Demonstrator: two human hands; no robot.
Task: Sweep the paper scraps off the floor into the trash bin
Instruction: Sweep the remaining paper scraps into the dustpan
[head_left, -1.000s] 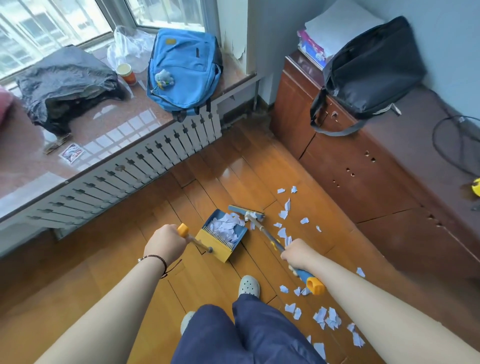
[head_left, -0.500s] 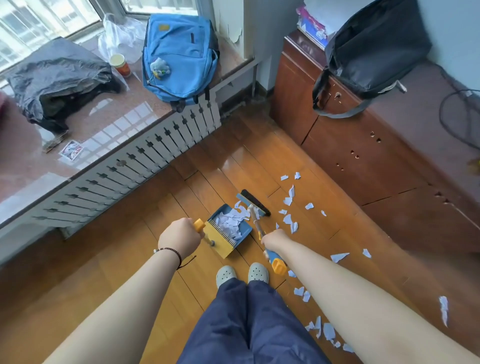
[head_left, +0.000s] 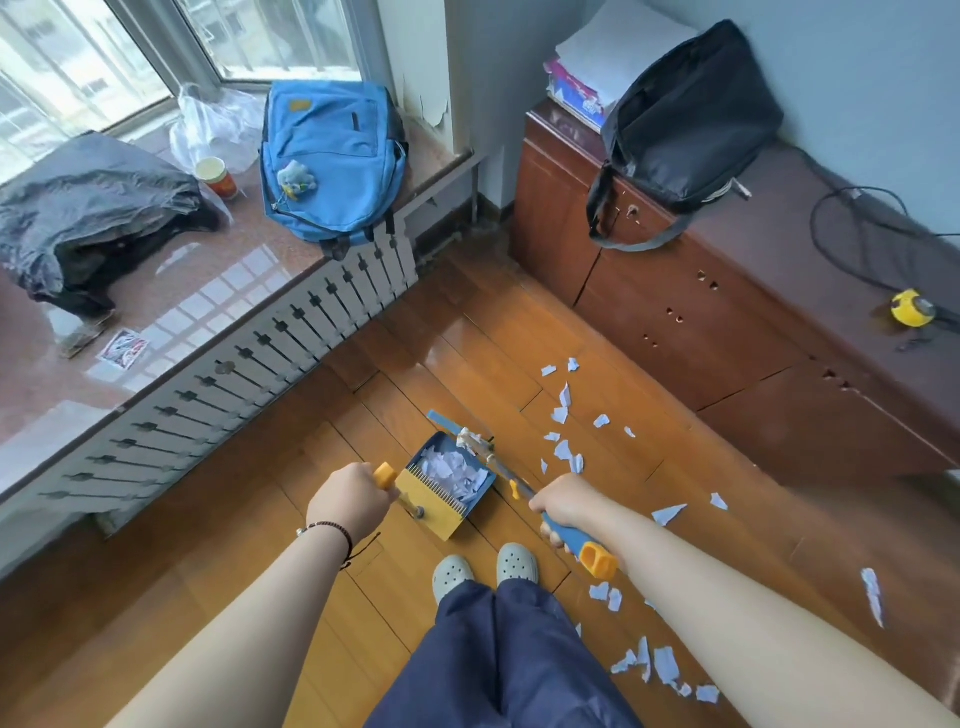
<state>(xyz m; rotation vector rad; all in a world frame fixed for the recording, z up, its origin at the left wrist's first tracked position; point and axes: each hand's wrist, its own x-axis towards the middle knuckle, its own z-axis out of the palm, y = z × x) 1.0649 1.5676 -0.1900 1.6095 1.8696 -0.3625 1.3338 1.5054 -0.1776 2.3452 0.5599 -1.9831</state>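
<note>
since paper scraps (head_left: 563, 451) are light and flutter, sweep slow; some sit in dustpan (head_left: 448, 480), rest on floor (head_left: 249, 519). left hand (head_left: 349, 501) grips dustpan handle, right hand (head_left: 563, 504) grips broom (head_left: 519, 488) mid-shaft.

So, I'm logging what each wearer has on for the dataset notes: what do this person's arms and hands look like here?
Both forearms are bare, with no sleeves and no gloves in view. The left hand has a thin dark beaded bracelet at the wrist, with a short dark cord end hanging off it. The right hand and its wrist show no jewellery or watch.
</note>
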